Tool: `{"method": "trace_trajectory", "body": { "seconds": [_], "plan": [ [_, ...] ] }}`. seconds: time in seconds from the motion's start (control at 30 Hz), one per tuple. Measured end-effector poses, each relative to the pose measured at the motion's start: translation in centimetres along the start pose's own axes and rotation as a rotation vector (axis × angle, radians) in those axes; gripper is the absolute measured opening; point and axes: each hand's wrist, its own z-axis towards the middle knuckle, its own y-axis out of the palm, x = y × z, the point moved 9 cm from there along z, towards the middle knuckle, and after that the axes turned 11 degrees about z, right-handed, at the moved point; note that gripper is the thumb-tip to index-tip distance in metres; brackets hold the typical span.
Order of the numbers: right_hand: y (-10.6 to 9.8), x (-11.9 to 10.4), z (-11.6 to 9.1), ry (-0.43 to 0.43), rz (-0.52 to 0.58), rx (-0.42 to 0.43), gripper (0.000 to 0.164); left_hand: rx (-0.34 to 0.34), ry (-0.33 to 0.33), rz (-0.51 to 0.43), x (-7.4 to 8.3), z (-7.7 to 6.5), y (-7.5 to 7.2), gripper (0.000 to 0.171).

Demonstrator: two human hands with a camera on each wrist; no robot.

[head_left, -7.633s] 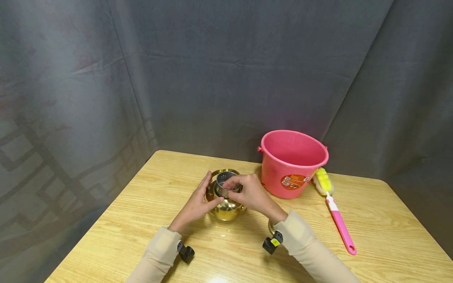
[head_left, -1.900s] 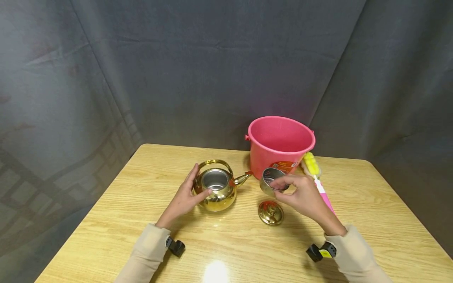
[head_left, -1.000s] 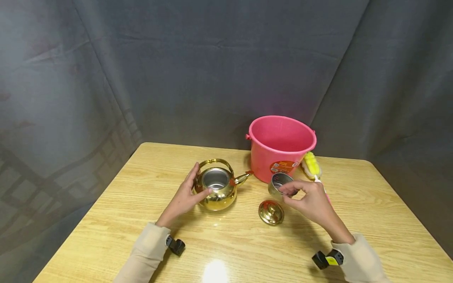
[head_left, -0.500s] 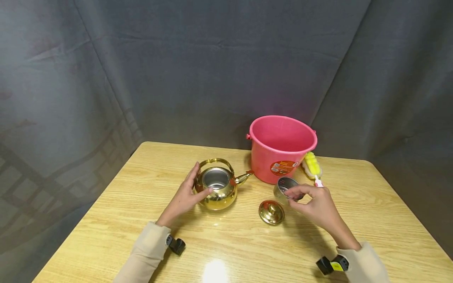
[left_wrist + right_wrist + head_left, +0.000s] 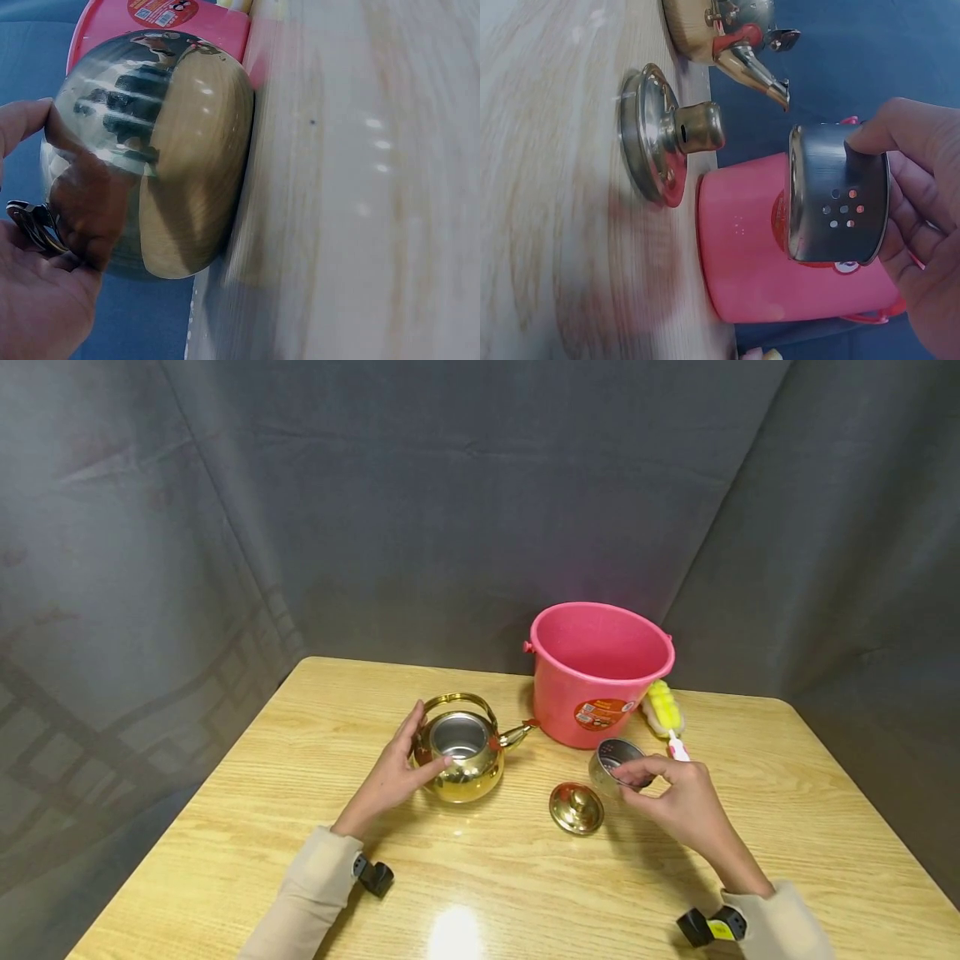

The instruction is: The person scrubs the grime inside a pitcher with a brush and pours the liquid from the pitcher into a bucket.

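My left hand holds a shiny gold teapot from its left side, thumb on the near shoulder and fingers round the far side. The pot stands upright, its mouth uncovered and the raised handle tilted back; the spout points right. In my right hand a steel tea strainer is pinched at its rim between thumb and fingers. Small holes pierce its side in the right wrist view, and it hangs above the table. The gold lid lies knob-up on the table between pot and strainer.
A pink bucket with an orange label stands at the back, behind the strainer and just past the spout tip. Right of it lies a yellow sponge brush, its handle partly hidden by my right hand. Grey curtains surround the wooden table.
The strainer, over the teapot's mouth at first, has come away to the right in my right hand, past the lid, and lately drifts slightly right and lower. My left hand stays on the pot.
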Motion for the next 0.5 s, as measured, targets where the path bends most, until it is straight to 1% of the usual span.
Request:
{"method": "trace_trajectory", "body": {
  "seconds": [0.23,0.5],
  "plan": [
    [-0.08,0.34,-0.52,0.005,-0.035,-0.004,0.03,0.001,0.0,0.011,0.1,-0.06,-0.03,0.101],
    [-0.19,0.65,-1.05,-0.005,-0.05,-0.001,0.03,0.004,0.012,-0.003,0.23,-0.01,-0.05,0.1]
  ]
}}
